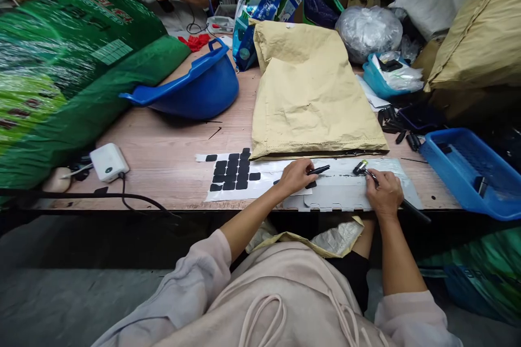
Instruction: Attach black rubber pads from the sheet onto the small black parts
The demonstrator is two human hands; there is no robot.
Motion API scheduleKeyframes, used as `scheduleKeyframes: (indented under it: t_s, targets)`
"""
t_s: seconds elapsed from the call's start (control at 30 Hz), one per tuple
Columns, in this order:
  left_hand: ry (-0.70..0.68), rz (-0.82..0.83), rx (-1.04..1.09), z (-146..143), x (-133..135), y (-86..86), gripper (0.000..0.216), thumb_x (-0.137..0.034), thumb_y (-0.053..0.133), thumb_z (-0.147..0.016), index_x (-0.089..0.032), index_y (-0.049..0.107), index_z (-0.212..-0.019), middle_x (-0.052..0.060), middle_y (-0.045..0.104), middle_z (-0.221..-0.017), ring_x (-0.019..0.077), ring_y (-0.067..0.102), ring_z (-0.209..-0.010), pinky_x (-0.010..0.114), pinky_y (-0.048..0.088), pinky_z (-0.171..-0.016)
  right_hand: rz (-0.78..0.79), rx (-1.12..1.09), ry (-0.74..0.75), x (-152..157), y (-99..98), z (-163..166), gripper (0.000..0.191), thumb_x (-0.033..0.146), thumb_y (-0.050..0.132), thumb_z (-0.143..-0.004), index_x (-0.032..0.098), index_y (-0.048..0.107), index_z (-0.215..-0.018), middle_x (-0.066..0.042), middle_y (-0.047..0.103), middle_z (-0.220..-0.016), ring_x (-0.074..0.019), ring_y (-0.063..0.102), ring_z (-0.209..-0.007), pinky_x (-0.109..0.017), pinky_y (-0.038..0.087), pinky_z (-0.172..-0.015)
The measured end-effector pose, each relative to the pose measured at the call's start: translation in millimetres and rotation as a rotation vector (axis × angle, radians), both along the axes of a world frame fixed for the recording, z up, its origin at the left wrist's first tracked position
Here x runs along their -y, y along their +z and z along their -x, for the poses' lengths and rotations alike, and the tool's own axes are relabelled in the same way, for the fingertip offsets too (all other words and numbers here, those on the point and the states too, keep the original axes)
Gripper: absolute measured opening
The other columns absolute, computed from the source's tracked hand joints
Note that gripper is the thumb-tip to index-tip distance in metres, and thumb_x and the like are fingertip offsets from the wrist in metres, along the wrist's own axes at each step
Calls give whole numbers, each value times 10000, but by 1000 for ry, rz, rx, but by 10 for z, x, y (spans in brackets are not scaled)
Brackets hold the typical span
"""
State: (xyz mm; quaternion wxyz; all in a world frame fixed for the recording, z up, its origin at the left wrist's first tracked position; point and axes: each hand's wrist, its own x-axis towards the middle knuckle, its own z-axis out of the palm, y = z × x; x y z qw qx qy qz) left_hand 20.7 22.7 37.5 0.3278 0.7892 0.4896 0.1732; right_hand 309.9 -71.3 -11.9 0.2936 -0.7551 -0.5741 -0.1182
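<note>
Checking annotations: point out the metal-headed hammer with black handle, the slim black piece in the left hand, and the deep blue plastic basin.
Hammer (360, 168): head camera, on metal head.
Black piece (321, 169): head camera, on protruding end.
Basin (201, 89): head camera, on outer wall.

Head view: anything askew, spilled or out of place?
Mildly. The blue basin looks tilted, its rim slanting. Small black pieces lie scattered outside the blue tray, like strays. One black patch sits apart from the main block. No liquid spill visible.
</note>
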Motion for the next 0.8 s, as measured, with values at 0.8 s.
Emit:
scheduleKeyframes:
  t_s: [0.8]
  targets:
    - [-19,-115,249,286,66,-425,123,-214,771,-842,-201,741,-960,28,676,-927,177,625,-871,302,520,-819,-87,-69,86,36,278,184,330,382,516,-996,219,769,-1131,-110,697,-981,-251,608,-921,-391,484,-874]
